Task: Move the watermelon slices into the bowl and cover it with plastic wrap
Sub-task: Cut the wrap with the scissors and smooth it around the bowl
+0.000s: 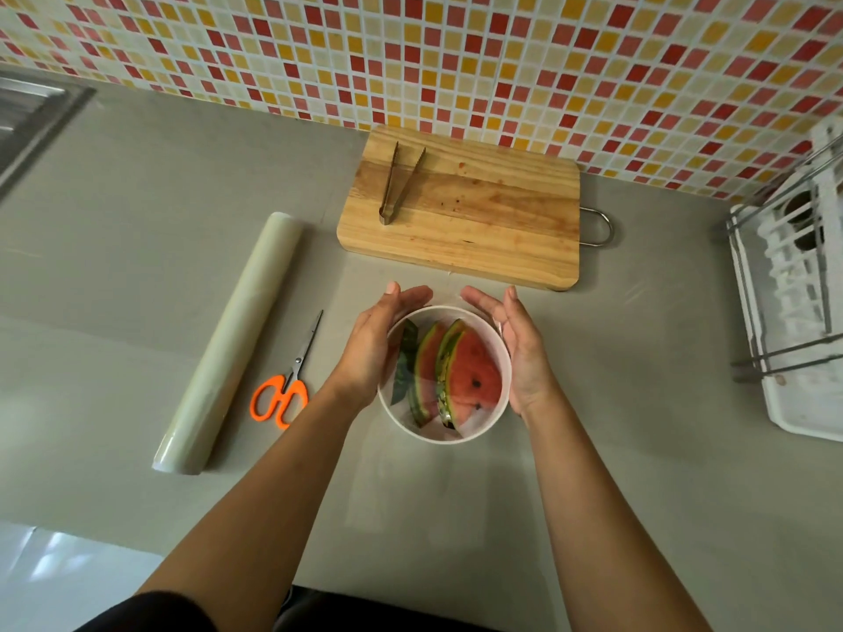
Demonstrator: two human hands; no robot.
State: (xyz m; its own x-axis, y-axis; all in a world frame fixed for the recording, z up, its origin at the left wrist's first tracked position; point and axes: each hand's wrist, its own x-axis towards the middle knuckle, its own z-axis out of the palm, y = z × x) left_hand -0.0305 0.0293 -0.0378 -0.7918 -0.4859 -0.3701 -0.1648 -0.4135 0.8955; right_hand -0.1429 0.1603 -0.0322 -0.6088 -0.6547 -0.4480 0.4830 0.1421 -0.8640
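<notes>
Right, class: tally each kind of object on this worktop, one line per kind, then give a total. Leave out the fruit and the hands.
Cutting board: 1
Tongs: 1
Plastic wrap roll: 1
Scissors: 1
Bowl: 1
Dish rack: 1
Total: 6

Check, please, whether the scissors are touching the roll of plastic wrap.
Apart. The head view shows a strip of bare counter between the scissors and the roll of plastic wrap along their whole length.

Steel sink (27,120) cut by left edge. White wire dish rack (793,285) cut by right edge. Left hand (374,353) hides left rim of round white bowl (456,439).
</notes>
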